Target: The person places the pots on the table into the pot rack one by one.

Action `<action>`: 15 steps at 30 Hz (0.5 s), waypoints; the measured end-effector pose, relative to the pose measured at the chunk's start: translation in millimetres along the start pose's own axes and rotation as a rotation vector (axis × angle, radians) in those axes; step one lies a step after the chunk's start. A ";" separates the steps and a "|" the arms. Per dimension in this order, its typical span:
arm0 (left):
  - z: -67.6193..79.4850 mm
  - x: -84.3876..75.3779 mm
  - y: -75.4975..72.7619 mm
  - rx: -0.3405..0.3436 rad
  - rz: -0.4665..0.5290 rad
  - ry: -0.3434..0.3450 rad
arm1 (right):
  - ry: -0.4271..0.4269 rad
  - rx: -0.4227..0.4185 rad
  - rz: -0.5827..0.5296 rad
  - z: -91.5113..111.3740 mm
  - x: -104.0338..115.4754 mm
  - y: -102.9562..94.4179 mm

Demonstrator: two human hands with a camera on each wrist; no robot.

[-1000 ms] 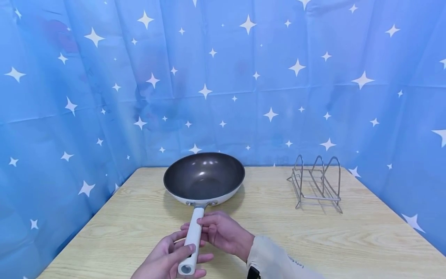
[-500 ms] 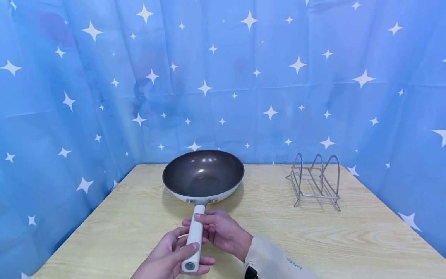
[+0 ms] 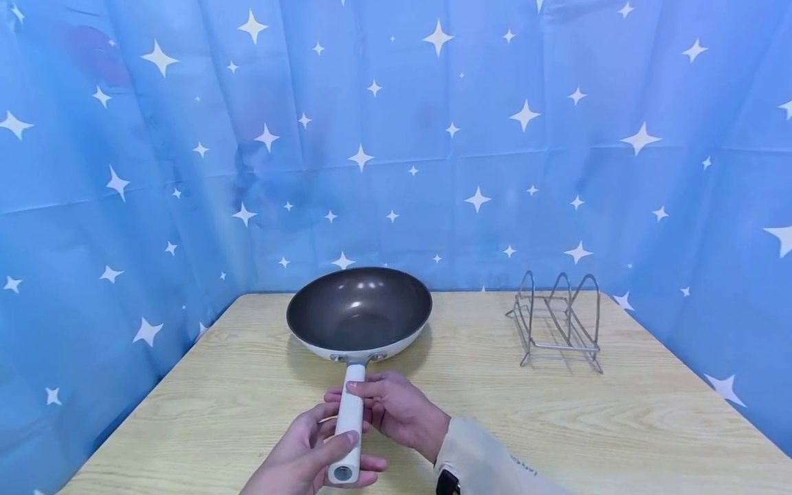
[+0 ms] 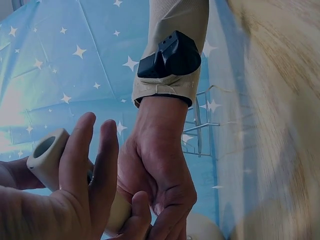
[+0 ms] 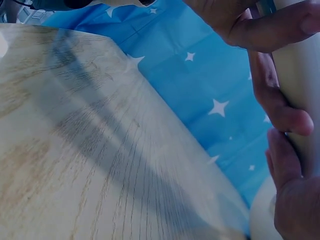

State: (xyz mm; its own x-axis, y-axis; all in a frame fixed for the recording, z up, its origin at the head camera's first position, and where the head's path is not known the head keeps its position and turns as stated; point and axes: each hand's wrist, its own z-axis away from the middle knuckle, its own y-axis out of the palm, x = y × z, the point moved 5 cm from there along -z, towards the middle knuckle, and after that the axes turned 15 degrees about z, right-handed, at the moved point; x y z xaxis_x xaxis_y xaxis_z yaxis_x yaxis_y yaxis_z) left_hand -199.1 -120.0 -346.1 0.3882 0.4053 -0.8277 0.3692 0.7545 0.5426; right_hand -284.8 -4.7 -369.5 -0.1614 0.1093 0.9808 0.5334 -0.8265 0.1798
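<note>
A frying pan point(image 3: 359, 313) with a dark inside, white outside and white handle point(image 3: 350, 416) sits at the middle of the view, its handle toward me. My left hand point(image 3: 309, 447) holds the handle near its end, thumb on top and fingers beneath. Farther up, close to the pan body, my right hand point(image 3: 399, 412) pinches the handle with the thumb over it. In the left wrist view the handle's hollow end point(image 4: 47, 150) shows beside the left fingers. Whether the pan's base touches the table cannot be told.
A wire rack point(image 3: 557, 326) with several upright loops stands at the right rear of the wood-grain table point(image 3: 532, 419). Blue curtains point(image 3: 396, 137) with white stars hang behind and along both sides, close to the table edges.
The handle's end has swung slightly to the right, with the left hand following it. Both hands keep their hold on the handle. The head view has shifted a little.
</note>
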 end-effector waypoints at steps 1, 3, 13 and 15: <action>-0.8 0.4 0.4 0.007 0.001 0.005 | 0.000 0.001 0.006 0.5 0.4 -0.8; -2.2 1.2 1.0 0.019 0.003 0.020 | 0.001 0.005 0.013 1.7 1.6 -2.0; -5.2 1.8 5.8 0.032 0.013 0.051 | -0.003 0.048 0.032 4.3 5.3 -4.5; -5.4 3.0 7.1 0.031 0.014 0.052 | -0.001 0.061 0.030 5.6 4.6 -5.2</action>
State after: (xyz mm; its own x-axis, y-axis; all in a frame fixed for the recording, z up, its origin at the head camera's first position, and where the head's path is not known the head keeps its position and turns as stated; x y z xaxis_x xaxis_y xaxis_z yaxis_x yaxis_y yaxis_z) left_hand -199.8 -110.6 -345.6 0.3496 0.4421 -0.8261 0.3901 0.7330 0.5573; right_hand -283.7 3.2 -365.5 -0.1435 0.0858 0.9859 0.5875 -0.7943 0.1547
